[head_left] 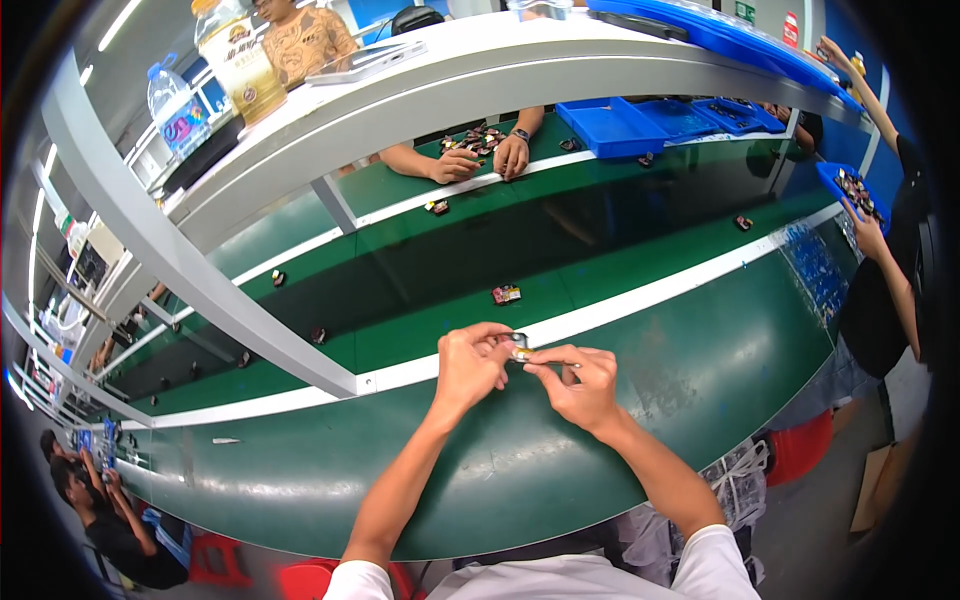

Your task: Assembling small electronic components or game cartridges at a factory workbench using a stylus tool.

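Just above the near edge of the green conveyor, my two hands meet around a small black part (520, 341) with a yellow-gold piece on its lower side. My left hand (468, 370) pinches it from the left between thumb and fingers. From the right, my right hand (583, 387) closes thumb and forefinger on its gold side. Fingers hide much of the part, so its exact kind cannot be told. Beyond my hands, a small red, black and yellow component (506, 294) lies on the belt.
A white rail (620, 303) divides my green worktop (480, 470) from the belt, where more small components lie apart. Another person's hands (455, 165) work opposite, by a component pile. Blue trays (612, 128) stand beyond. A grey frame post (215, 250) slants at left; a person holds a blue tray at right.
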Available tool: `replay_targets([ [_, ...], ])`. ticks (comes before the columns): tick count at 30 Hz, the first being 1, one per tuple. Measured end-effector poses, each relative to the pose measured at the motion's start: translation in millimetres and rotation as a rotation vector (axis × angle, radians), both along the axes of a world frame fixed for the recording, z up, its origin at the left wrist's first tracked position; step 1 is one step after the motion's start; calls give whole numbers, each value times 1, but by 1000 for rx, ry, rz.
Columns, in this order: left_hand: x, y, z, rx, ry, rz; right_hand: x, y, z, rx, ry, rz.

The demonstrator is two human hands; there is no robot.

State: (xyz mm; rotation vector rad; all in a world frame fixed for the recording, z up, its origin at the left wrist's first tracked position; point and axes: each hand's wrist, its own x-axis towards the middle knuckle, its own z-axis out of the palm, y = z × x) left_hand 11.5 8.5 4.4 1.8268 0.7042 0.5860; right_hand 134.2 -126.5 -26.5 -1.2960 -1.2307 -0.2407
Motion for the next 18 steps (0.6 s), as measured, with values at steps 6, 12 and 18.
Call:
replay_targets([
  [6,-16,121,-47,106,-74,508,12,9,-10,112,151,-64],
  [12,-21,157,-56,944,346,926,25,12,-26,24,217,-95],
  [18,36,131,-73,280,142,349,28,19,-42,-71,229,-117],
])
